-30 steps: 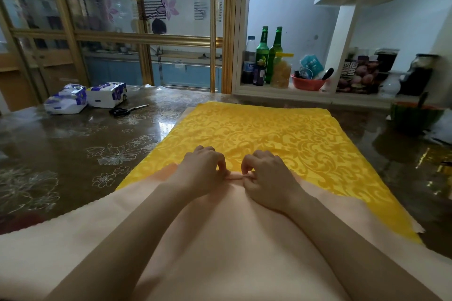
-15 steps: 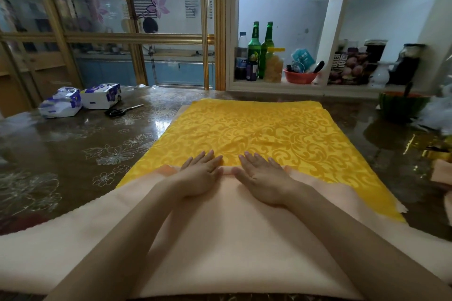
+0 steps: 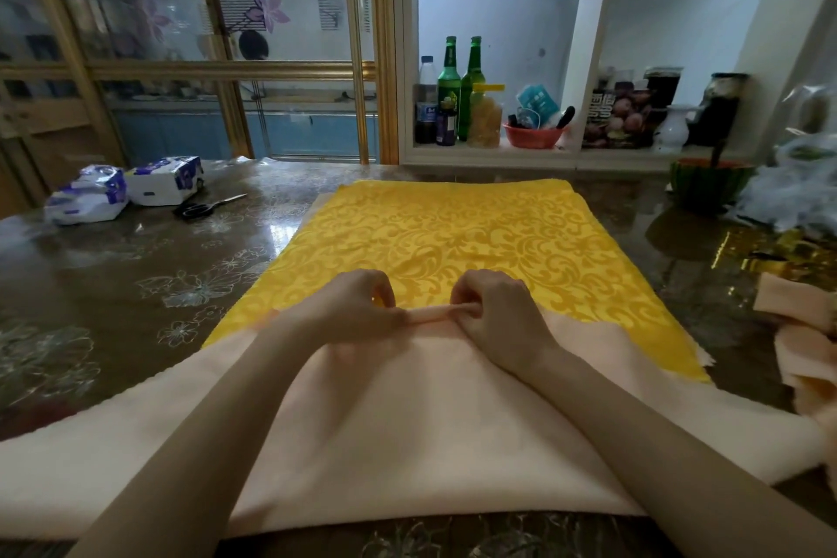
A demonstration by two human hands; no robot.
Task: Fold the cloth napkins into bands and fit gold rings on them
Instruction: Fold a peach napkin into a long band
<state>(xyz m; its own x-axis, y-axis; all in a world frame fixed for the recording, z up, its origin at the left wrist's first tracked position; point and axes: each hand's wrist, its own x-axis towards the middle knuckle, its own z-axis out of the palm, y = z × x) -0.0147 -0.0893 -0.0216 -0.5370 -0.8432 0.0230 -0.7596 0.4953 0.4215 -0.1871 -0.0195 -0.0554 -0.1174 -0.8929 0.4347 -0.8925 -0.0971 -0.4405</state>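
A peach cloth napkin (image 3: 435,430) lies spread across the near part of the table, its far corner over a yellow patterned cloth (image 3: 453,236). My left hand (image 3: 348,308) and my right hand (image 3: 498,308) sit side by side at that far corner. Each pinches a small raised fold of the peach cloth, which stretches between them as a thin ridge. More peach cloth (image 3: 797,331) lies bunched at the right edge. Shiny gold material (image 3: 765,254) glints beside it; no ring shape is clear.
The glossy floral table (image 3: 136,285) carries two tissue packs (image 3: 122,190) and black scissors (image 3: 204,208) at the far left. A watermelon half (image 3: 709,184) and a plastic bag (image 3: 797,190) stand far right. Bottles (image 3: 457,95) line a shelf behind.
Half a second ago both hands lay flat on the peach napkin's corner. Now the fingers have curled and pinch up a narrow fold between them.
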